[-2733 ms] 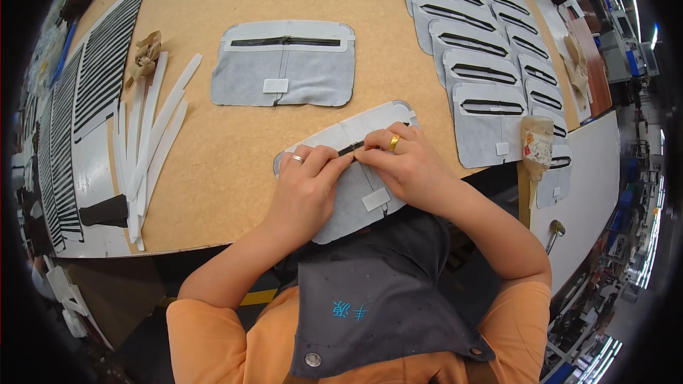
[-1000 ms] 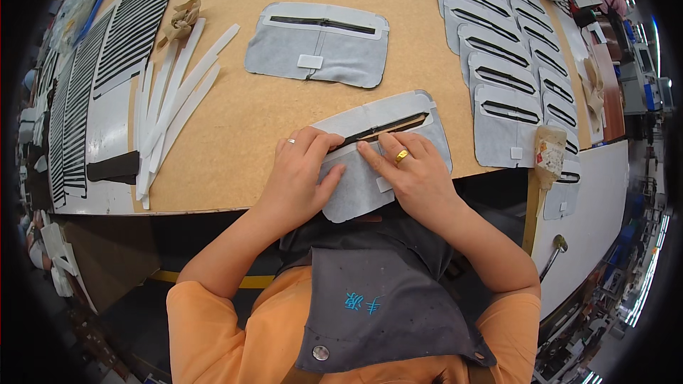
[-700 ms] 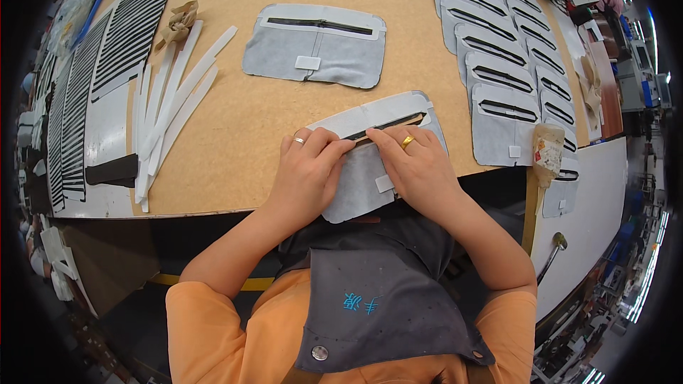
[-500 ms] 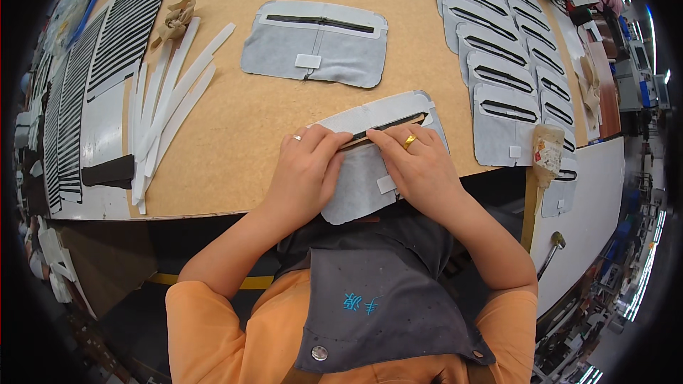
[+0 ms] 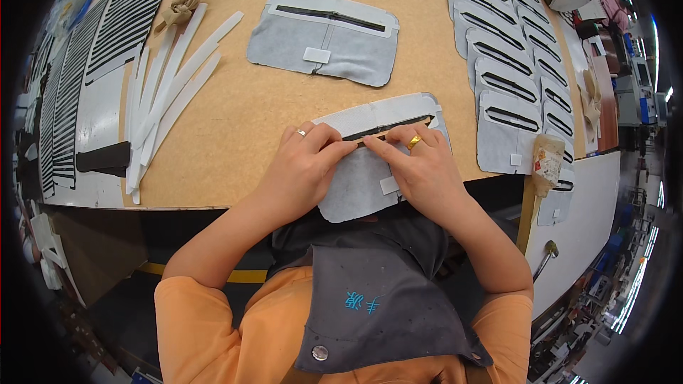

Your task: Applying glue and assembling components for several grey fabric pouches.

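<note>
A grey fabric panel [image 5: 356,185] with a white border and a dark zipper slot [image 5: 395,126] lies at the near edge of the tan worktable [image 5: 235,110], overhanging it. My left hand [image 5: 302,167] presses on its left part, fingertips at the slot. My right hand [image 5: 420,167], wearing a gold ring, presses the right part, fingertips meeting the left hand's at the slot. A small white tab [image 5: 388,185] sits on the panel between my hands.
A second grey panel [image 5: 324,39] lies farther back. A row of several overlapping panels [image 5: 509,92] runs along the right. White strips [image 5: 167,99] fan out at left beside black striped sheets [image 5: 117,25]. A tape roll [image 5: 548,163] hangs at the right edge.
My hands have slid slightly along the zipper slot, fingertips staying together. The panel has shifted a little on the table edge.
</note>
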### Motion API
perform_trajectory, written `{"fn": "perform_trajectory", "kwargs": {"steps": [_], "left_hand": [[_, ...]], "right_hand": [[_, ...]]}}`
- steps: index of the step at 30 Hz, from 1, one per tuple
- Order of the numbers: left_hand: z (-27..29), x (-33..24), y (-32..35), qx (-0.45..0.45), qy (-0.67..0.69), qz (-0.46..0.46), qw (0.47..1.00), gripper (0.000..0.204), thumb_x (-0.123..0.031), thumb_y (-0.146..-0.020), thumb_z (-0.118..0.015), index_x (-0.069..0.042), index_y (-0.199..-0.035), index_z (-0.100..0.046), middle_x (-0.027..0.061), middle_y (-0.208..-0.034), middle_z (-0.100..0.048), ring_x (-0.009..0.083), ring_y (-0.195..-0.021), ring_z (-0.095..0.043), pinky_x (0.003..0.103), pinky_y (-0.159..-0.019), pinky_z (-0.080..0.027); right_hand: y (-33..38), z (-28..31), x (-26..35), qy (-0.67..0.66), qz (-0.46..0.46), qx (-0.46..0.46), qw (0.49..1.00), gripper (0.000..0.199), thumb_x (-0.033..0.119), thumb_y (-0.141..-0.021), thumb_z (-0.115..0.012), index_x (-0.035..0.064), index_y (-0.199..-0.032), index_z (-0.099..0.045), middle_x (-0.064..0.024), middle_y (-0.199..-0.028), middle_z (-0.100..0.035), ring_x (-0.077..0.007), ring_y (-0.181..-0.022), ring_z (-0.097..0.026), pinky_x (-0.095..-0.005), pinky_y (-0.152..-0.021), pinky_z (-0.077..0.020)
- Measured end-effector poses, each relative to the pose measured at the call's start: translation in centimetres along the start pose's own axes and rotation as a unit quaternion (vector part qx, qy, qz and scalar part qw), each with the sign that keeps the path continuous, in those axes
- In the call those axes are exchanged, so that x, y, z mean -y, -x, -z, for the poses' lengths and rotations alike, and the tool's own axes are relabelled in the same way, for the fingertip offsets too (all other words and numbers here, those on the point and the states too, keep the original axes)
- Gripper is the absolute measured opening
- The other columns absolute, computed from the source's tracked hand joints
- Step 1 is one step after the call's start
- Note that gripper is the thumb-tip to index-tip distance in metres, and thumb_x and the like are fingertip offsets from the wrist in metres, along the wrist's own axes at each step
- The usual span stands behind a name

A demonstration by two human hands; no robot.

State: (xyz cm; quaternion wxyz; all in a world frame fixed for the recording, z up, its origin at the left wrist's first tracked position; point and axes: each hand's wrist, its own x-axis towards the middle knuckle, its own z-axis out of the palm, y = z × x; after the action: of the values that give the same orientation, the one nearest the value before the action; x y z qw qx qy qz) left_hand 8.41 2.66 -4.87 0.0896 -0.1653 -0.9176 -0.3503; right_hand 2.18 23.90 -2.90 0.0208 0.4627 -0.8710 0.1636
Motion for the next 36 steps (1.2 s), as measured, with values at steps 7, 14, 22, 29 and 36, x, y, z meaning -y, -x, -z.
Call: {"fn": "perform_trajectory", "kwargs": {"steps": [7,14,22,29,36], "left_hand": [[-0.2,-0.2,0.7,-0.027,-0.105,-0.047,0.993,0.037,0.002,-0.069,-0.064,-0.006,-0.105,-0.067,0.0031,-0.091,-0.057,0.0217,-0.085,-0.054,0.035,-0.076,-0.039],[0.4,0.1,1.4,-0.012,-0.117,-0.042,0.992,0.030,-0.004,-0.076,-0.060,-0.004,-0.105,-0.063,0.0054,-0.092,-0.056,0.0232,-0.087,-0.054,0.036,-0.078,-0.039],[-0.3,-0.4,-0.5,-0.037,-0.041,0.075,0.996,0.020,-0.005,-0.080,-0.066,-0.006,-0.099,-0.060,0.0070,-0.085,-0.055,0.0249,-0.082,-0.055,0.036,-0.075,-0.040],[-0.7,-1.0,0.2,-0.075,-0.133,0.024,0.988,0.024,-0.006,-0.077,-0.065,-0.005,-0.101,-0.061,0.0075,-0.096,-0.058,0.0235,-0.089,-0.057,0.035,-0.074,-0.040],[-2.5,-3.9,3.1,0.004,-0.131,-0.028,0.991,0.042,-0.007,-0.077,-0.058,0.003,-0.118,-0.059,0.0142,-0.126,-0.056,0.0267,-0.118,-0.052,0.036,-0.094,-0.041]], "right_hand": [[0.2,0.0,0.1,0.022,0.013,0.004,1.000,0.045,0.005,-0.074,-0.062,0.0121,-0.119,-0.061,-0.0037,-0.106,-0.058,-0.0204,-0.101,-0.056,-0.0345,-0.084,-0.0412],[0.2,0.0,0.3,0.046,0.022,0.007,0.999,0.045,0.005,-0.075,-0.060,0.0119,-0.120,-0.060,-0.0032,-0.104,-0.057,-0.0201,-0.101,-0.055,-0.0353,-0.083,-0.0414],[0.7,-0.6,0.2,0.056,0.036,-0.020,0.998,0.040,0.005,-0.078,-0.061,0.0141,-0.117,-0.061,-0.0041,-0.105,-0.055,-0.0202,-0.096,-0.054,-0.0371,-0.084,-0.0415],[0.5,-0.4,0.3,0.035,0.017,-0.006,0.999,0.040,0.005,-0.077,-0.061,0.0121,-0.117,-0.061,-0.0049,-0.104,-0.056,-0.0210,-0.095,-0.055,-0.0376,-0.085,-0.0410],[-1.0,-0.2,0.1,0.005,0.012,-0.001,1.000,0.028,0.008,-0.076,-0.060,0.0065,-0.104,-0.063,-0.0056,-0.099,-0.058,-0.0196,-0.093,-0.057,-0.0359,-0.083,-0.0412]]}}
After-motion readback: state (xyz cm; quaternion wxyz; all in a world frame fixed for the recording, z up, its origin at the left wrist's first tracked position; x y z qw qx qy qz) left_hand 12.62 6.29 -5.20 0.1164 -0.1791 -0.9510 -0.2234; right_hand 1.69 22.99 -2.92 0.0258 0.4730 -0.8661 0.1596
